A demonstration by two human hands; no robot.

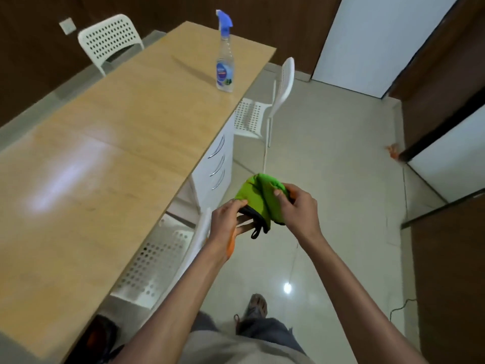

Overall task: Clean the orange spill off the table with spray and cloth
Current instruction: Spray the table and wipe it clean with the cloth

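Gripping green cloth (258, 197) between left hand (227, 219) and right hand (298, 208), beside table (105, 153).

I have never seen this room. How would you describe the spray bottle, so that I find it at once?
Look at the long wooden table on the left side of the room. Near its far end, close to the right edge, the spray bottle stands upright. It is the only thing standing on the tabletop: a clear bottle with a blue trigger head and a blue label.
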